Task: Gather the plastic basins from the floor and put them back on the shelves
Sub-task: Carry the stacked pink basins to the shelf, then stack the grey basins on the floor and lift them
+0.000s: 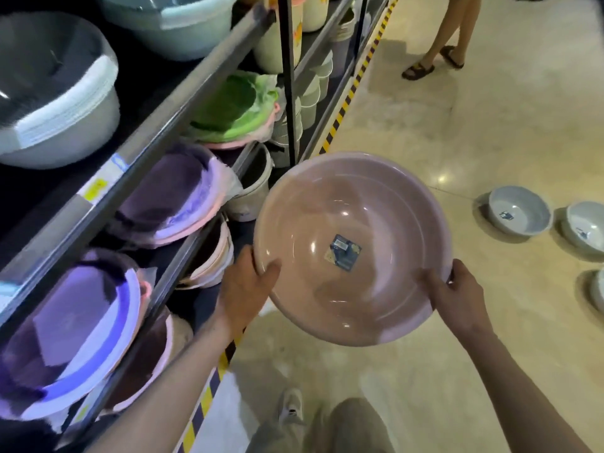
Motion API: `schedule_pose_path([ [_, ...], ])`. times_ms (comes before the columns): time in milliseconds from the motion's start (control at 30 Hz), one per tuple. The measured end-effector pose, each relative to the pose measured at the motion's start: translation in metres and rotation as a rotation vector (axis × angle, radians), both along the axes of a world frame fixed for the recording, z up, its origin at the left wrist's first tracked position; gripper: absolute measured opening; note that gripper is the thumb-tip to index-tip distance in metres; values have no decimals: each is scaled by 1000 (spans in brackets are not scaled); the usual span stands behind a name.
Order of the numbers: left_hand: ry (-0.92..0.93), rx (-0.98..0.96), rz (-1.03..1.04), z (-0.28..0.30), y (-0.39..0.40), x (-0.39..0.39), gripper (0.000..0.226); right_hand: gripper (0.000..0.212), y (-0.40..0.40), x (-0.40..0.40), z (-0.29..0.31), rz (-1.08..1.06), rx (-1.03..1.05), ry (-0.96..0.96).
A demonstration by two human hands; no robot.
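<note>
I hold a large pink basin (353, 223) with a blue label inside it, out in front of the shelves (157, 125). My left hand (248, 289) grips its near left rim. My right hand (457, 295) grips its near right rim. On the floor to the right lie three pale grey basins: one basin (518, 214), a second basin (585, 227) and a third basin (598, 289) cut off by the frame edge. On the shelves at the left stand stacks of purple basins (173, 194), a lower purple stack (75, 331) and a green stack (235, 106).
Grey and blue tubs (58, 99) fill the upper shelf. White buckets (310, 93) stand further along the rack. A yellow-black striped strip (346, 103) edges the shelf base. A person's legs in sandals (434, 60) stand in the aisle ahead. My own shoe (291, 407) shows below.
</note>
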State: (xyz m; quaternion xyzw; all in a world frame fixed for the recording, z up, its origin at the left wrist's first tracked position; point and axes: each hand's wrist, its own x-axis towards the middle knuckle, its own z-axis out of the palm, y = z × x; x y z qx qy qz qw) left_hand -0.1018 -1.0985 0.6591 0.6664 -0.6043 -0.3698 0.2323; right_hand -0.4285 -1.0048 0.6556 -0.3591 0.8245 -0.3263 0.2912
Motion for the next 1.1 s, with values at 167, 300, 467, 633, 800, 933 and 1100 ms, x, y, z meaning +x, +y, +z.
schedule_pose_path([
  [167, -27, 53, -13, -42, -82, -33, 40, 25, -82, -40, -44, 36, 22, 10],
  [300, 6, 145, 12, -106, -142, -63, 45, 24, -159, -73, -103, 94, 86, 16],
  [467, -6, 300, 104, -205, -204, -92, 33, 21, -250, -95, -195, 143, 143, -3],
  [633, 39, 457, 133, -308, -250, -101, 40, 30, -305, -99, -310, 93, 205, -84],
  [800, -126, 542, 77, -441, -284, -90, 42, 34, -337, -96, -441, 86, 246, -103],
  [933, -136, 547, 59, -539, -304, -80, 49, 34, -355, -90, -539, 102, 259, -92],
  [1100, -217, 622, 65, -629, -321, -68, 51, 33, -373, -80, -625, 108, 246, -75],
])
